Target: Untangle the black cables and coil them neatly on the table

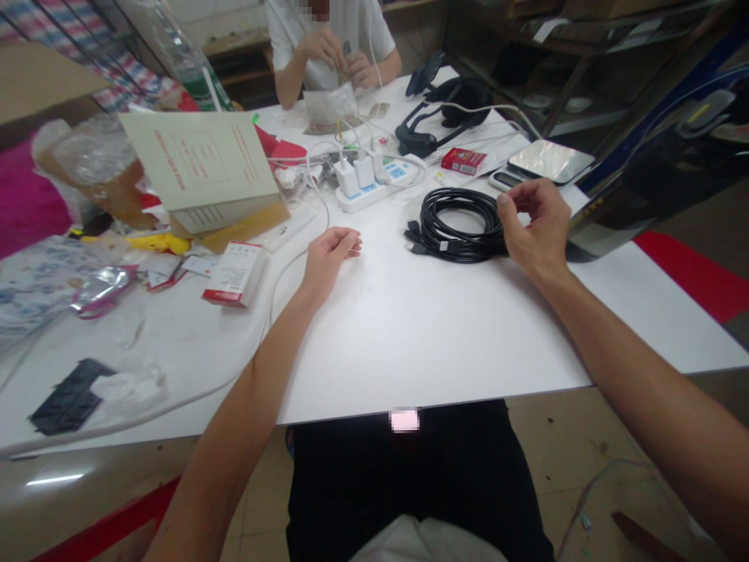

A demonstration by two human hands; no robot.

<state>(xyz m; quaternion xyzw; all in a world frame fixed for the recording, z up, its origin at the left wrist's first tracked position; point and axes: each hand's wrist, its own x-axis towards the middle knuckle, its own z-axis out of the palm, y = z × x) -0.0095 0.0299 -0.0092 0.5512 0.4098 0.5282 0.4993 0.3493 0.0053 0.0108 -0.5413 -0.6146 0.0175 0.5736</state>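
Observation:
A coil of black cable [430,226] lies on the white table in front of me, its USB plug ends at the lower left of the loop. My right hand [537,230] is just at the coil's right edge, thumb and curved fingers apart with nothing seen between them; whether it touches the cable I cannot tell. To the left of the coil, my left hand [331,261] rests on the table with its fingers loosely curled together and nothing visible in them. A white cord [286,269] runs beside my left hand and under my left forearm.
A power strip [366,195] with white chargers stands behind the coil. Farther back are a red box [464,161], a black headset [418,140] and a small scale [550,161]. Boxes and wrappers crowd the left, including a white-red box [235,273]. A person [333,62] sits opposite, handling small items.

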